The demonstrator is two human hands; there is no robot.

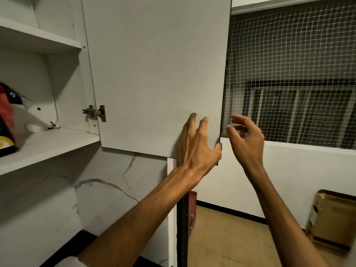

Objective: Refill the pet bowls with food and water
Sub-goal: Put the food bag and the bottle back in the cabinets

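Note:
A white wall cabinet stands open, its door [154, 74] swung out toward me. My left hand [196, 141] lies on the door's lower right corner, fingers spread on the inner face and thumb hooked round the edge. My right hand [245, 137] hovers just right of that edge with loosely curled fingers, and it holds nothing. A red, black and yellow bag [6, 120] stands on the lower shelf [50, 145] at the far left, partly cut off by the frame. No pet bowls are in view.
A white rounded object [36, 126] with a thin cord sits on the lower shelf behind the bag. A netted window [292, 74] fills the upper right. A cardboard box [331, 218] stands on the tiled floor at right. Marbled wall tiles lie below the cabinet.

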